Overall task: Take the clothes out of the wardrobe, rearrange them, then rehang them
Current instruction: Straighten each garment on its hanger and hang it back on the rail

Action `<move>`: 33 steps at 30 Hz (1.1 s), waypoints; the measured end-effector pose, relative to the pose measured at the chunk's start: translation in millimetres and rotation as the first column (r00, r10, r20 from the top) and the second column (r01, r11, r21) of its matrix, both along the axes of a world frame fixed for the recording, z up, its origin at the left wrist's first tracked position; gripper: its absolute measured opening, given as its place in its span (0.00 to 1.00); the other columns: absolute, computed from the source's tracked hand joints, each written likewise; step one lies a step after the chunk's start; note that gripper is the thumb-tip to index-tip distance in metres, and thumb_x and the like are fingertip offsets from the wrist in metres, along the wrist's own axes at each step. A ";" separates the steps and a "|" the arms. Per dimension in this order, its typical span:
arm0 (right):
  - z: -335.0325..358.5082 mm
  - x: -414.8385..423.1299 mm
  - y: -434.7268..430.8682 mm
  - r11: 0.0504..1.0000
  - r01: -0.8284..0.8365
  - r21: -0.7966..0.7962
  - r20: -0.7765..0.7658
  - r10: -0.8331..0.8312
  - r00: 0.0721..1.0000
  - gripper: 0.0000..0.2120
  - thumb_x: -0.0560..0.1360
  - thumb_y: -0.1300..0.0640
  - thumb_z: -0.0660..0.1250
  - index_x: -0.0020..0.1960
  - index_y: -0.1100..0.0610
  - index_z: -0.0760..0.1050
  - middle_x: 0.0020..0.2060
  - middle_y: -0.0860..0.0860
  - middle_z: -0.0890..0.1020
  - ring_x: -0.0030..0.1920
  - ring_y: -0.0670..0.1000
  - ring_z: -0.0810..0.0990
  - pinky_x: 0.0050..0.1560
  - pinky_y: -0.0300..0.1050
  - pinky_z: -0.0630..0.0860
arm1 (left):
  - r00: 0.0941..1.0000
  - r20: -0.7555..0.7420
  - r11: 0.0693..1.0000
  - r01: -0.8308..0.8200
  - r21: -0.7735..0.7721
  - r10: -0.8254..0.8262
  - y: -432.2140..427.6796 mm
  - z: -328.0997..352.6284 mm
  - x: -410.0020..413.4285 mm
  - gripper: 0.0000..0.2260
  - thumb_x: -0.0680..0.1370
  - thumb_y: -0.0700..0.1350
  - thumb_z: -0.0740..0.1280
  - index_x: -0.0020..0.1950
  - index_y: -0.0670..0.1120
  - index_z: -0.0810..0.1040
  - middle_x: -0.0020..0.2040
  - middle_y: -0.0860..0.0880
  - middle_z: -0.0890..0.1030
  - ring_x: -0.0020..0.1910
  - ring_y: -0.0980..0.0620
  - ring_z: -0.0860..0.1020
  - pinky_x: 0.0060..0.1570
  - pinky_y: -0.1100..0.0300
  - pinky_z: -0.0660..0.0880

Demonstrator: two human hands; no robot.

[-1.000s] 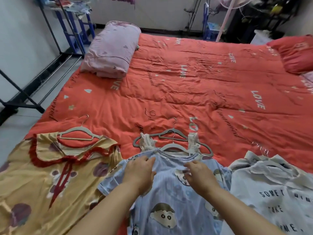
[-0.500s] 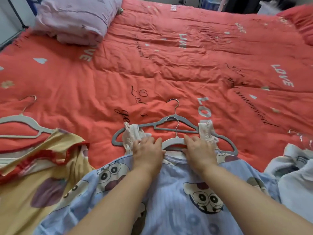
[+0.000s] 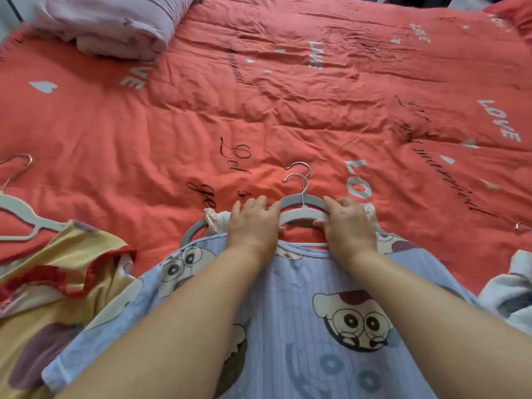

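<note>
Head cam, only view. Blue cartoon shirt [image 3: 302, 326] lies flat at the near edge of the red bedspread [image 3: 288, 110], about centre, neck pointing up the bed. White hanger [image 3: 302, 216] sits just past the neckline: middle and hook show, both ends are hidden under the hands. Grey hanger [image 3: 296, 200] lies right behind it, overlapping, w/ hook just beyond the white one's. It carries a cream frilly top [image 3: 214, 221] that peeks out from under the shirt's L shoulder.

R hand [image 3: 349, 226]: fingers curled over the top, thumb underneath, pinching the white hanger's R arm. L hand [image 3: 253, 223]: palm down over the L arms of both hangers, fingers only slightly bent. Can't tell if it really grips or just rests there.

Yellow dress [image 3: 43, 298] w/ red frill lies to the L, touching the shirt's sleeve. Spare hanger [image 3: 20, 214] lies at its neck, by the L edge. White garment [image 3: 509, 292] is at the R edge, just beside the shirt. Pink pillow [image 3: 115, 21] is at the far L corner.
</note>
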State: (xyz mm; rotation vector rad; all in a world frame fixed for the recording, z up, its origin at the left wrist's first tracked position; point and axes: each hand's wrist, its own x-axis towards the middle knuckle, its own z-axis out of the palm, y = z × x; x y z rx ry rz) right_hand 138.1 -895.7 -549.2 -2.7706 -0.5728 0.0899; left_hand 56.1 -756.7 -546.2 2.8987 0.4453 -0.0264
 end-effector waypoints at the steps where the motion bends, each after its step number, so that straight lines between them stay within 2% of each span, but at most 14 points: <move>1: -11.2 0.4 -2.1 0.998 -0.004 -0.057 0.011 0.005 1.000 0.18 0.75 0.51 0.65 0.61 0.60 0.72 0.55 0.57 0.76 0.59 0.59 0.71 0.57 0.51 0.67 | 1.000 -0.022 1.000 -0.008 0.011 0.009 -1.6 -10.6 -0.5 0.21 0.80 0.54 0.58 0.72 0.49 0.62 0.65 0.48 0.69 0.65 0.46 0.66 0.65 0.52 0.59; 4: -29.9 -0.8 -4.2 0.998 0.013 -0.064 0.034 -0.011 0.999 0.25 0.76 0.49 0.65 0.68 0.60 0.68 0.58 0.58 0.75 0.61 0.60 0.70 0.61 0.53 0.65 | 0.999 -0.024 0.999 -0.021 0.042 0.022 -1.4 -30.2 -1.6 0.25 0.81 0.53 0.55 0.76 0.47 0.54 0.66 0.46 0.66 0.66 0.45 0.64 0.65 0.51 0.57; 8: -22.0 2.7 -7.5 0.998 -0.013 -0.067 0.042 0.015 0.999 0.29 0.75 0.48 0.65 0.72 0.58 0.65 0.58 0.58 0.74 0.63 0.58 0.69 0.68 0.54 0.55 | 0.999 -0.053 0.998 -0.006 0.065 0.010 -2.0 -21.1 -1.1 0.25 0.82 0.51 0.53 0.76 0.45 0.53 0.64 0.43 0.68 0.63 0.42 0.66 0.61 0.51 0.60; 10: -9.1 2.1 -13.1 0.998 -0.038 -0.045 0.049 0.040 0.998 0.30 0.73 0.49 0.67 0.72 0.57 0.64 0.57 0.59 0.73 0.63 0.59 0.69 0.69 0.59 0.53 | 0.997 0.074 0.997 0.017 0.074 -0.022 -0.5 -11.1 -4.4 0.23 0.78 0.44 0.60 0.73 0.42 0.64 0.54 0.41 0.74 0.53 0.40 0.73 0.52 0.50 0.68; 12: 10.6 -0.5 -21.0 0.997 -0.073 -0.022 0.084 0.074 0.994 0.32 0.72 0.50 0.70 0.72 0.57 0.64 0.55 0.61 0.73 0.61 0.62 0.70 0.67 0.63 0.59 | 0.964 0.259 0.991 0.028 0.128 -0.060 -0.3 -1.3 -8.3 0.24 0.66 0.40 0.67 0.62 0.41 0.77 0.38 0.42 0.77 0.36 0.41 0.77 0.35 0.53 0.73; 14: 33.3 -7.4 -29.9 0.996 -0.087 -0.023 0.094 0.089 0.992 0.36 0.70 0.51 0.72 0.73 0.56 0.61 0.56 0.61 0.73 0.60 0.63 0.70 0.65 0.63 0.59 | 0.932 0.344 0.986 0.064 0.152 -0.113 -2.2 17.9 -17.5 0.24 0.63 0.41 0.65 0.59 0.40 0.80 0.34 0.44 0.75 0.31 0.44 0.75 0.29 0.55 0.71; 16: 59.0 -19.6 -39.2 0.993 -0.121 -0.009 0.092 0.122 0.988 0.42 0.67 0.51 0.74 0.75 0.56 0.58 0.54 0.59 0.73 0.58 0.61 0.72 0.66 0.66 0.57 | 0.898 0.408 0.982 0.108 0.157 -0.164 -8.7 44.4 -30.1 0.22 0.68 0.40 0.63 0.60 0.40 0.78 0.35 0.45 0.74 0.31 0.45 0.75 0.29 0.55 0.72; 18: 85.9 -34.0 -48.1 0.988 -0.152 -0.023 0.085 0.153 0.985 0.48 0.64 0.53 0.77 0.76 0.56 0.54 0.51 0.55 0.72 0.54 0.59 0.74 0.65 0.67 0.59 | 0.878 0.443 0.981 0.130 0.144 -0.181 -14.9 66.8 -42.5 0.28 0.62 0.38 0.73 0.63 0.40 0.76 0.36 0.46 0.74 0.32 0.45 0.75 0.29 0.55 0.72; 20: 114.1 -44.7 -56.8 0.976 -0.213 -0.055 0.170 0.219 0.961 0.52 0.57 0.57 0.81 0.74 0.59 0.57 0.45 0.56 0.74 0.44 0.60 0.77 0.53 0.67 0.71 | 0.870 0.459 0.981 0.130 0.141 -0.181 -21.8 94.4 -55.4 0.37 0.57 0.37 0.77 0.66 0.41 0.70 0.36 0.46 0.73 0.36 0.47 0.72 0.30 0.54 0.73; 22: 147.7 -55.7 -60.4 0.973 -0.230 0.011 0.263 0.219 0.940 0.52 0.51 0.60 0.83 0.71 0.63 0.63 0.41 0.57 0.75 0.36 0.60 0.78 0.41 0.61 0.77 | 0.843 0.509 0.980 0.101 0.169 -0.175 -24.1 129.5 -69.2 0.31 0.66 0.40 0.68 0.68 0.43 0.65 0.37 0.47 0.73 0.39 0.49 0.67 0.31 0.53 0.74; 24: 184.7 -68.7 -62.0 0.961 -0.271 0.063 0.336 0.235 0.912 0.52 0.51 0.60 0.83 0.70 0.62 0.63 0.40 0.57 0.75 0.35 0.60 0.78 0.38 0.57 0.77 | 0.817 0.552 0.982 0.081 0.173 -0.165 -24.1 168.7 -87.7 0.31 0.66 0.39 0.65 0.69 0.43 0.63 0.39 0.47 0.72 0.40 0.50 0.64 0.34 0.53 0.74; 29: 275.0 -119.9 -65.7 0.906 -0.402 0.136 0.462 0.301 0.835 0.59 0.54 0.57 0.83 0.75 0.54 0.52 0.43 0.53 0.73 0.40 0.54 0.75 0.39 0.56 0.79 | 0.777 0.598 0.976 0.092 0.196 -0.193 -21.4 267.8 -154.6 0.39 0.60 0.35 0.75 0.69 0.43 0.64 0.44 0.50 0.64 0.42 0.50 0.64 0.43 0.53 0.69; 31: 307.5 -143.8 -64.7 0.886 -0.439 0.149 0.519 0.308 0.797 0.57 0.54 0.56 0.82 0.75 0.53 0.54 0.43 0.52 0.72 0.42 0.52 0.73 0.39 0.54 0.80 | 0.754 0.629 0.975 0.069 0.211 -0.190 -19.0 298.8 -183.7 0.38 0.61 0.35 0.75 0.69 0.42 0.64 0.45 0.50 0.64 0.42 0.50 0.65 0.42 0.52 0.72; 33: 336.2 -172.7 -61.7 0.880 -0.452 0.145 0.569 0.299 0.766 0.53 0.53 0.55 0.83 0.72 0.55 0.60 0.42 0.53 0.74 0.40 0.54 0.76 0.38 0.53 0.80 | 0.737 0.650 0.972 0.041 0.232 -0.186 -16.8 324.3 -216.8 0.35 0.63 0.39 0.69 0.69 0.43 0.63 0.45 0.49 0.64 0.42 0.50 0.65 0.38 0.52 0.75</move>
